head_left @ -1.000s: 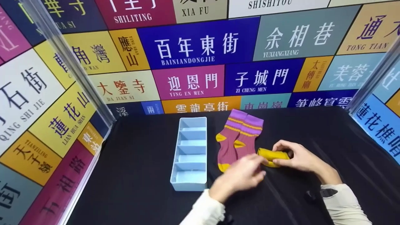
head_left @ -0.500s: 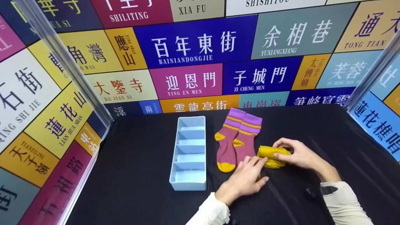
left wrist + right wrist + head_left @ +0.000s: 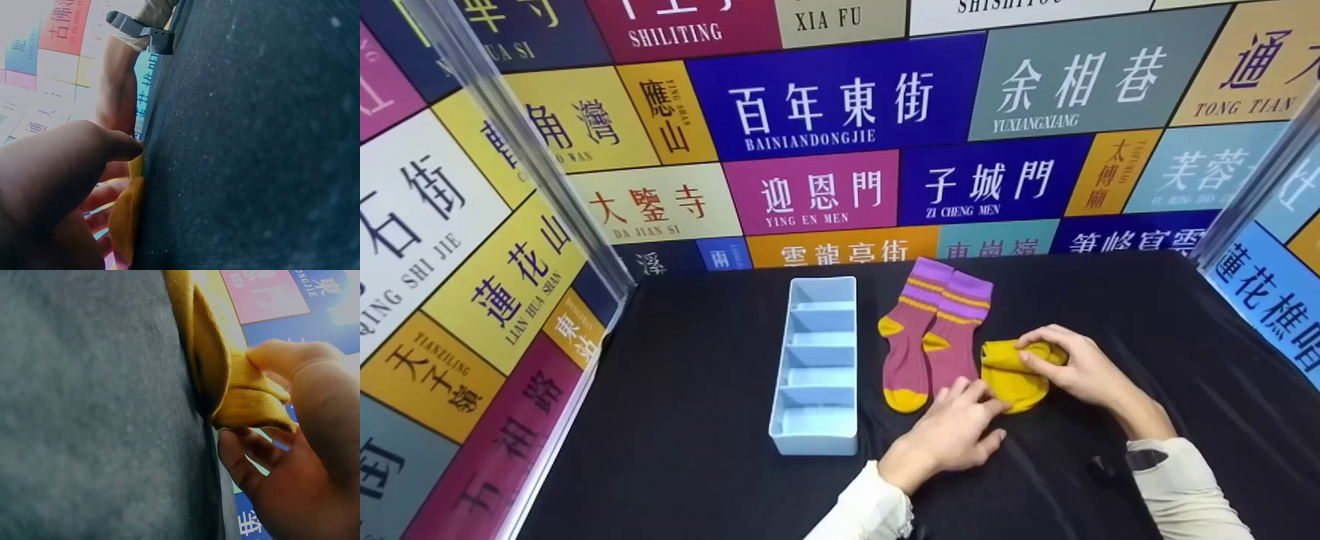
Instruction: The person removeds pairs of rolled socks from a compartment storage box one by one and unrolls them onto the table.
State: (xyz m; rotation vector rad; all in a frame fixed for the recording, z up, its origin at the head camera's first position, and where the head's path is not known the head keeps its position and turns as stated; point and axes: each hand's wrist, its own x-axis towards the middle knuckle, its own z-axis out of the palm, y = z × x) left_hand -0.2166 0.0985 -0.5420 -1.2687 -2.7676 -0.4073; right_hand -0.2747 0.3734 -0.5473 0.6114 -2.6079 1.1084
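A yellow pair of socks [image 3: 1014, 379], partly folded over at the top, lies on the black cloth. My right hand [image 3: 1076, 367] pinches its folded upper part between thumb and fingers; the right wrist view shows the loose layers of the yellow socks [image 3: 242, 394] at the thumb. My left hand [image 3: 949, 435] rests palm down with fingers loosely extended, fingertips right at the yellow fabric's lower left edge. It covers the toe end of one of the mauve socks [image 3: 926, 337], which lie side by side with purple striped cuffs and yellow heels.
Left of the socks stands a light blue box [image 3: 851, 405] with several compartments in a row. Black cloth [image 3: 697, 390] covers the table. Panels with printed Chinese street names [image 3: 840, 97] rise at the back and sides.
The yellow roll has loosened, and its lower part now spreads toward the front. My left hand has shifted slightly right and settled on the cloth; my right hand keeps its hold.
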